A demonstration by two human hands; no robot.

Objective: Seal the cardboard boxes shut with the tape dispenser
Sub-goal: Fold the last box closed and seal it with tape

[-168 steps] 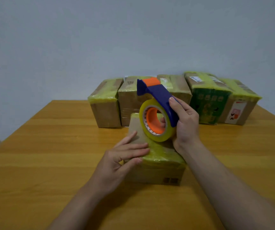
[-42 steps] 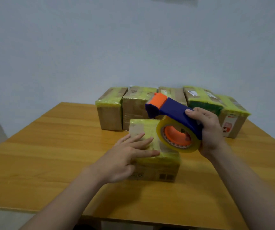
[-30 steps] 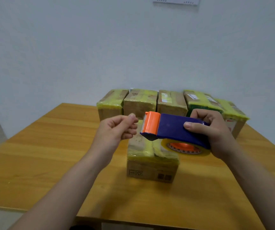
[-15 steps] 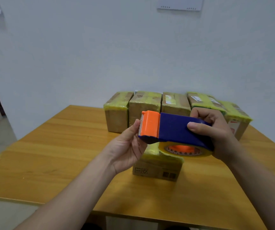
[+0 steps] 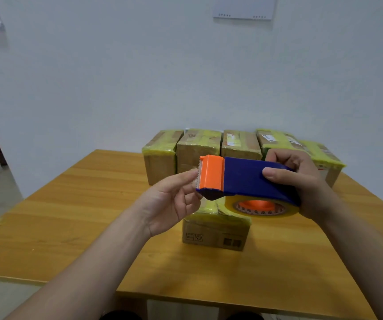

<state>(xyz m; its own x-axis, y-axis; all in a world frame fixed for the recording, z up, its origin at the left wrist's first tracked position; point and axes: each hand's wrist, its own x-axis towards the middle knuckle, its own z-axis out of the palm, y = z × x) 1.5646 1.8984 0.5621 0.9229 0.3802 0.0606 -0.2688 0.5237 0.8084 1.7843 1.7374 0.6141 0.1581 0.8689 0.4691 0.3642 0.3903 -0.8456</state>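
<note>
My right hand [image 5: 306, 185] grips the blue tape dispenser [image 5: 243, 176] by its body, held level above the table with its orange cutter end pointing left. The yellow tape roll [image 5: 262, 210] with an orange core hangs under it. My left hand [image 5: 169, 202] is at the serrated edge of the cutter, thumb and fingertips curled together and pinching at the tape end there; the fingertips are blurred. Below the dispenser a small cardboard box [image 5: 216, 234] with yellow tape over its top sits on the wooden table [image 5: 70, 227], partly hidden by both hands.
Several more taped cardboard boxes [image 5: 199, 148] stand in a row along the table's far edge against the white wall. The table's front edge runs close below my forearms. A white panel [image 5: 243, 8] hangs high on the wall.
My left hand left the near box's top and rose to the cutter. My right hand lifted the dispenser off the box and turned it level. The camera tilted up.
</note>
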